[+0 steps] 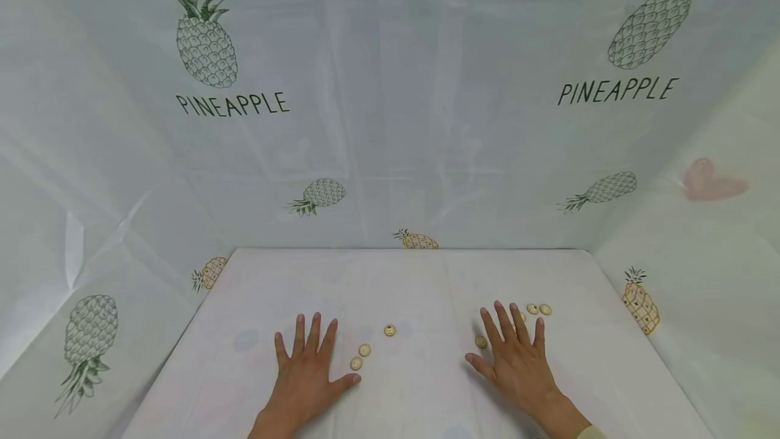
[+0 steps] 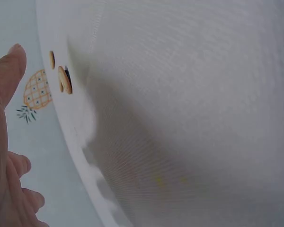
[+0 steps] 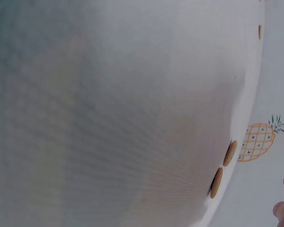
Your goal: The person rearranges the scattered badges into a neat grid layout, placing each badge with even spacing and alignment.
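The left hand (image 1: 311, 379) and right hand (image 1: 518, 368) are shown with fingers straight and spread apart. Small round discs (image 1: 364, 349) are scattered just beside the left hand; further discs (image 1: 545, 309) lie around the right hand's fingers, one partly hidden. The white table (image 1: 420, 290) is bordered by pale, creased sheeting (image 1: 414, 120), printed with pineapples (image 1: 209, 53), dark lettering (image 1: 618, 91) and a reddish heart (image 1: 709, 185).

A smooth, wood-like finish is being shown by the discs (image 1: 364, 350), a creased, faintly glossy one by the pineapple-print sheet (image 1: 390, 120).
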{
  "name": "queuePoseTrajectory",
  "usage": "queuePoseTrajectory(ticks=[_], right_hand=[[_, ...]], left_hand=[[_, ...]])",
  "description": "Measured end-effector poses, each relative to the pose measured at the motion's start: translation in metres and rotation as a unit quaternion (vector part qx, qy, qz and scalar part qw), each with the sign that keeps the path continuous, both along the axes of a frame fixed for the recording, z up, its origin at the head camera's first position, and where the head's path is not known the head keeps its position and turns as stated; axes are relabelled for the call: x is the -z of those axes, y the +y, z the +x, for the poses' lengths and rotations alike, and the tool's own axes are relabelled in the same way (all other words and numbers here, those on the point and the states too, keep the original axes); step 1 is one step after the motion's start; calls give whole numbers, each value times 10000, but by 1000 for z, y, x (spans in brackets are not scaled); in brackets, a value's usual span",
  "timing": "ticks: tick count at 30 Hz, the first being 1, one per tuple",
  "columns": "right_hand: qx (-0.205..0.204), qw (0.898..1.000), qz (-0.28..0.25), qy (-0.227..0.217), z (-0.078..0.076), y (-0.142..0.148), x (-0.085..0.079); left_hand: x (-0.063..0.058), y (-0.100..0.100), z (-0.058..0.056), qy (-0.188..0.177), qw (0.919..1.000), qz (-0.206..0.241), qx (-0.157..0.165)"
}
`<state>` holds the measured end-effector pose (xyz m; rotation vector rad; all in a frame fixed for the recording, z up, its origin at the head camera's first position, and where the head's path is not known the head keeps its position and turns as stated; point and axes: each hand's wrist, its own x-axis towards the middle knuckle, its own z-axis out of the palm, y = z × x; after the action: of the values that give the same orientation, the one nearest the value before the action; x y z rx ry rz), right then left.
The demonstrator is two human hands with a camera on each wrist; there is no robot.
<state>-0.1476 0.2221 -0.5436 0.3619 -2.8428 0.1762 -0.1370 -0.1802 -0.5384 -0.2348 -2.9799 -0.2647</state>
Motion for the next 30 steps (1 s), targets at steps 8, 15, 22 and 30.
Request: queuePoseTrajectory(ticks=[8, 15, 22, 30], right_hand=[[-43, 9999, -39, 83, -1, 0, 2], [-227, 9976, -202, 624, -4, -1, 5], [-429, 9918, -306, 1166, -7, 0, 6], [-672, 9840, -375, 1607, -10, -2, 6]], left_hand=[[5, 0, 3, -53, 9997, 219, 103], [5, 5, 4, 357, 9985, 347, 224], [9, 10, -2, 276, 9949, 893, 375], [14, 16, -6, -244, 9854, 1619, 471]])
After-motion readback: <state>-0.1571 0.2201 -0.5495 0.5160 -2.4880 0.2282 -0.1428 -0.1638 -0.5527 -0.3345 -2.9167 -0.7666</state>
